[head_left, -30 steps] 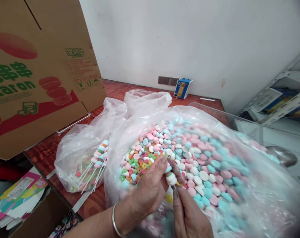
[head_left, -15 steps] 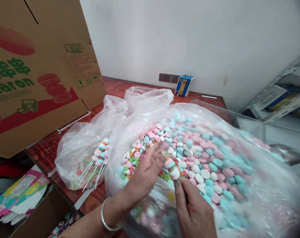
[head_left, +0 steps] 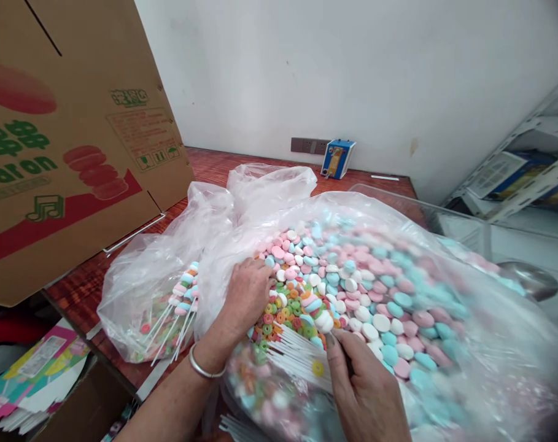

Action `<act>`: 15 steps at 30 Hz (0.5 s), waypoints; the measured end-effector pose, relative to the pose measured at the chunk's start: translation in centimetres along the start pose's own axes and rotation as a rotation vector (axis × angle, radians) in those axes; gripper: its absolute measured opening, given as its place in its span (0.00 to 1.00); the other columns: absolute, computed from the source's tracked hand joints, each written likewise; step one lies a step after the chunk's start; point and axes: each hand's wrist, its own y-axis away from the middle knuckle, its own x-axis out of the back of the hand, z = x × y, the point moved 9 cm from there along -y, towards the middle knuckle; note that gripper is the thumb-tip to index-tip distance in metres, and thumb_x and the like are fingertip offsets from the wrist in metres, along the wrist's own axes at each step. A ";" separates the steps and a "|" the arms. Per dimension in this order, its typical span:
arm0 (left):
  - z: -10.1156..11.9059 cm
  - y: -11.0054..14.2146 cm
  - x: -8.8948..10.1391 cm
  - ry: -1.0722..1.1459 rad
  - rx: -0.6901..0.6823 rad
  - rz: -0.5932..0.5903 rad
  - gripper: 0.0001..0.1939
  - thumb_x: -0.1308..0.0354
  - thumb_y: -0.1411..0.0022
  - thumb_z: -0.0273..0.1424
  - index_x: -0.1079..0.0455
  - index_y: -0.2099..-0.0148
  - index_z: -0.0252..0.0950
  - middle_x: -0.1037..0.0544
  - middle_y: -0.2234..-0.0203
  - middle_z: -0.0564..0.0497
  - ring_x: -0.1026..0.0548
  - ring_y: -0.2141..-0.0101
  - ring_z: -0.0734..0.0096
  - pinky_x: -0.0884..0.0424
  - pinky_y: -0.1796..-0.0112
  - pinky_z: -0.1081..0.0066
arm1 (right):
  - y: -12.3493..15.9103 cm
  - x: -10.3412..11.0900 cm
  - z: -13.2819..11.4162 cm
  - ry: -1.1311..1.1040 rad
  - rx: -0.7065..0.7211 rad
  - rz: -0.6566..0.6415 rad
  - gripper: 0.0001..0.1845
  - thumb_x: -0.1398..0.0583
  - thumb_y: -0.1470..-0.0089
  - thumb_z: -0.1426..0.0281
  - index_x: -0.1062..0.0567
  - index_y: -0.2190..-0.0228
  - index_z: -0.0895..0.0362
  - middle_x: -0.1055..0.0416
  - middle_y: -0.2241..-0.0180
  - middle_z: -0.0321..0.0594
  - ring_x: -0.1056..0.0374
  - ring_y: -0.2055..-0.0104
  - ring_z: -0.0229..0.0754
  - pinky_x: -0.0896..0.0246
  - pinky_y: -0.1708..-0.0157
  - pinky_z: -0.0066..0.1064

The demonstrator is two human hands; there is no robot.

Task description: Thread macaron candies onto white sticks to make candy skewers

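Note:
My right hand pinches a candy skewer, its stacked pink, blue, orange and white candies just beyond my thumb. Most of the skewer's stick is hidden by the hand. At the left side of the large open plastic bag, my left hand reaches down to the candies with its fingers curled together; whatever is under the fingertips is hidden. Pastel button-shaped candies and small coloured candy rings fill the bag. White sticks lie over the rings beside my right hand.
On the left, a smaller clear bag holds finished-looking candy skewers. A large printed carton stands behind it. A blue device sits near the wall; a metal bowl and a clear bin are at right.
My left hand has moved left and up, away from the skewer to the candies at the bag's left side, uncovering the rings and sticks. My right hand keeps the skewer nearly in place.

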 end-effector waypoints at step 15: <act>0.9 2.0 -2.3 1.440 0.321 -0.279 0.16 0.30 0.46 0.40 0.28 0.64 0.34 0.22 0.73 0.52 0.25 0.72 0.75 0.30 0.67 0.76 | 1.0 -0.7 -0.4 -0.070 0.037 0.050 0.16 0.49 0.32 0.62 0.29 0.71 0.53 0.28 0.72 0.35 0.31 0.72 0.39 0.41 0.72 0.26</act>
